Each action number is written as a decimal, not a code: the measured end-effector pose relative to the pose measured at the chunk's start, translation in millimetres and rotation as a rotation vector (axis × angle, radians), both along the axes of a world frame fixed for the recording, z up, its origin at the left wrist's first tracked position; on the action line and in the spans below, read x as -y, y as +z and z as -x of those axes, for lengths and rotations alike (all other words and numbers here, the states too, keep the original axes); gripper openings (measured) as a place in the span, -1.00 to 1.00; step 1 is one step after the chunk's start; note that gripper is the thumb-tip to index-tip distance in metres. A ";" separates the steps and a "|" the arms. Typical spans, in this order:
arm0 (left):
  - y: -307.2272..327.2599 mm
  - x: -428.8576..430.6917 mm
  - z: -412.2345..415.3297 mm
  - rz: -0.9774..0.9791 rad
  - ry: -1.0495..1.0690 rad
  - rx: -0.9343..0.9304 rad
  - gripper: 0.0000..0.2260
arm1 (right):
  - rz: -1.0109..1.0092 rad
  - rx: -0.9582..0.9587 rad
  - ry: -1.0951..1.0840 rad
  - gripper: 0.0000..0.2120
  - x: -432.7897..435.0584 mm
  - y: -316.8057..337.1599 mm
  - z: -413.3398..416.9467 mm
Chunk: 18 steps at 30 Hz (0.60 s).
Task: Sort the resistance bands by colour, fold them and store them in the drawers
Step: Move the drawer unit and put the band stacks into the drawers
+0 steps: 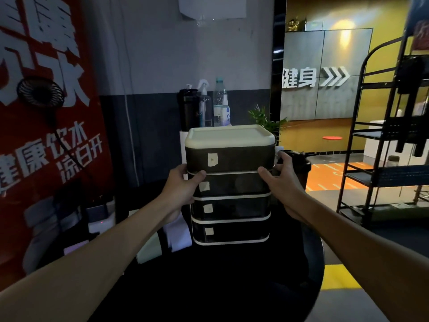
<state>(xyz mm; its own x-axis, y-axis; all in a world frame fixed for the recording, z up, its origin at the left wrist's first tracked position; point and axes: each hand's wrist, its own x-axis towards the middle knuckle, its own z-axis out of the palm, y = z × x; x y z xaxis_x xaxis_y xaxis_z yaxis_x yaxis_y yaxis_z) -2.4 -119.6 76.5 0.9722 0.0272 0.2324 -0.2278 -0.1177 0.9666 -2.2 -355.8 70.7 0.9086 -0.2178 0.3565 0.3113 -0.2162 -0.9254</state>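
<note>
Worktop: round, black [209, 287], lower ctr; 4-drawer unit [228, 194] on it.
Room: red banner [34, 126] left, black rack [394, 176] right.
Left grip [183, 189]: curled on unit's left side.
Right grip [283, 182]: curled on unit's right side.

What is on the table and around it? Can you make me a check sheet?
Surface: round black table, dim.
Job's things: drawers, four tiers, labelled, look closed; bands: nothing seen for sure.
Clutter: pale folded things left of drawers, too dim to tell; bottles behind; shaker at right.
Hands: left hand and right hand grip the drawers' sides, thumbs in front.
Cables: black cable hangs from fan; white cable on wall.
Surroundings: red banner, rack, plant.
</note>
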 end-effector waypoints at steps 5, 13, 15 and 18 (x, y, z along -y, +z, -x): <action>-7.9 -3.9 -18.4 0.007 0.082 -0.015 -0.56 | -0.026 -0.015 -0.011 -0.32 -4.2 -6.2 -15.5; -11.6 5.1 -40.1 0.021 0.140 -0.021 -0.61 | 0.046 -0.014 -0.089 -0.46 -2.2 -7.3 -29.7; -10.7 6.9 -42.0 0.010 0.145 -0.024 -0.61 | 0.058 -0.024 -0.091 -0.46 -1.3 -5.8 -32.6; -8.2 6.2 -43.5 -0.011 0.137 -0.030 -0.63 | 0.080 -0.051 -0.089 -0.46 0.9 -2.8 -35.0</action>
